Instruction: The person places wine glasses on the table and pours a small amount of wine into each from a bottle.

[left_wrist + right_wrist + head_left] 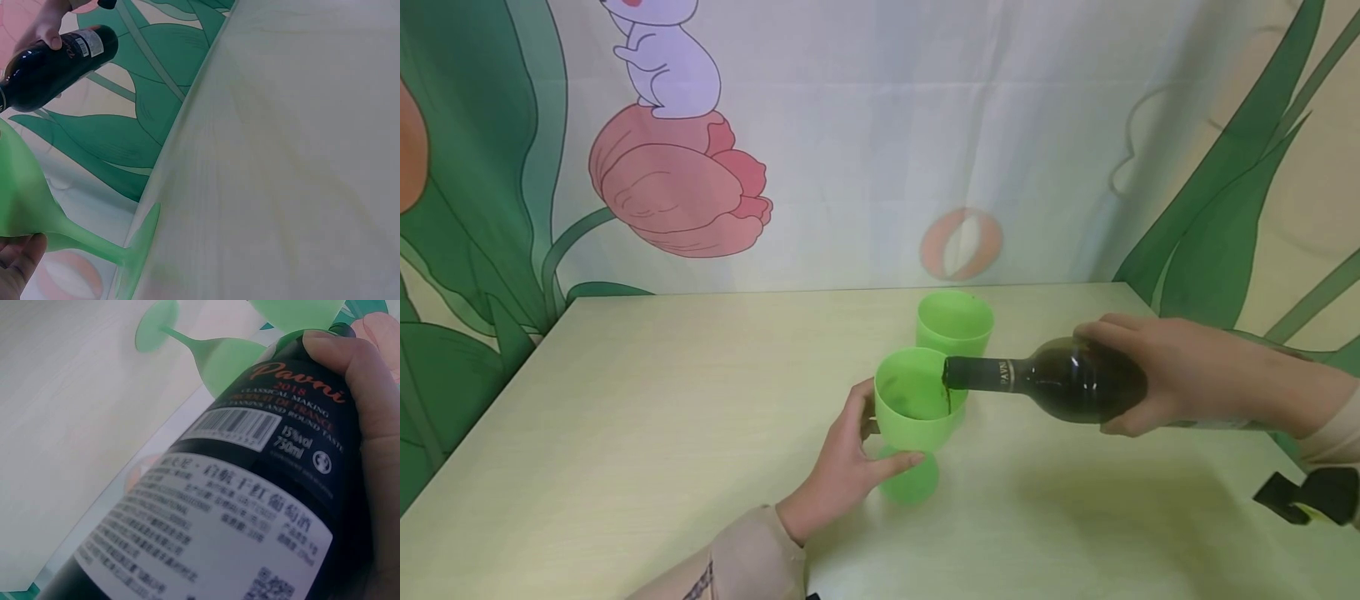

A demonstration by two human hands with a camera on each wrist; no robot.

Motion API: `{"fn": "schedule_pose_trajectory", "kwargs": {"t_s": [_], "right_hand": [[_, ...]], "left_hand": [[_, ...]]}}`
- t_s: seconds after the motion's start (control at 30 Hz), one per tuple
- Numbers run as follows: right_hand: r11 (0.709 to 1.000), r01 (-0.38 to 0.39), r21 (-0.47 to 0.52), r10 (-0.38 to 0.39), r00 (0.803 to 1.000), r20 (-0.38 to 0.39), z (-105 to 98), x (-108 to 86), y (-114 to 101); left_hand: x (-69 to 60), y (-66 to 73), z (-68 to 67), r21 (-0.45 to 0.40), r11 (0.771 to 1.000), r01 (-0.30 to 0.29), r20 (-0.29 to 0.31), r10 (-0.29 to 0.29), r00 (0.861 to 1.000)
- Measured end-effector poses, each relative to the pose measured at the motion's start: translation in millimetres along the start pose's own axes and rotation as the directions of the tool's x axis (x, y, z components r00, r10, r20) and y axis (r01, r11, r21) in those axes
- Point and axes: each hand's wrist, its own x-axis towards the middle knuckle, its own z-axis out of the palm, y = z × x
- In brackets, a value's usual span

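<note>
My left hand (853,467) grips a light green goblet (917,433) around its lower bowl, thumb in front. Its stem and round foot also show in the left wrist view, below the bowl. In my right hand (1165,367) is a dark wine bottle (1078,379), held by its body and tipped almost level. The bottle's mouth is at the goblet's right rim, and a thin dark trickle runs from it into the bowl. Printed labels on the bottle (219,512) fill much of the right wrist view. Right behind the held goblet stands a second green goblet (955,321).
A pale table (662,400) spreads beneath both hands. At its back hangs a cloth (850,150) printed with flowers, leaves and a white animal. Black wrist gear (1326,496) shows by the right sleeve.
</note>
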Motion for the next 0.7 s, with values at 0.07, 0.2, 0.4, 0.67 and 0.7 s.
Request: {"fn": "schedule_pose_trajectory", "kwargs": {"t_s": [0.07, 0.2, 0.4, 0.67, 0.7], "right_hand": [[1.0, -0.005, -0.001, 0.005, 1.0, 0.006, -0.3, 0.3, 0.0], [1.0, -0.005, -0.006, 0.005, 1.0, 0.009, -0.4, 0.2, 0.2], [1.0, -0.007, 0.001, 0.007, 1.0, 0.01, -0.5, -0.4, 0.4], [1.0, -0.01, -0.005, 0.01, 1.0, 0.017, -0.9, -0.6, 1.0], [1.0, -0.011, -0.007, 0.011, 1.0, 0.018, -1.0, -0.9, 1.2]], "left_hand": [[0.0, 0.0, 0.0, 0.001, 1.0, 0.001, 0.0, -0.001, 1.0], [-0.1, -0.1, -0.1, 0.002, 1.0, 0.006, -0.001, -0.006, 1.0], [0.0, -0.4, 0.1, 0.004, 1.0, 0.006, -0.001, -0.006, 1.0], [-0.1, -0.6, 0.5, 0.002, 1.0, 0.001, -0.004, -0.001, 1.0], [-0.2, -0.6, 0.5, 0.001, 1.0, 0.001, -0.004, -0.001, 1.0]]}}
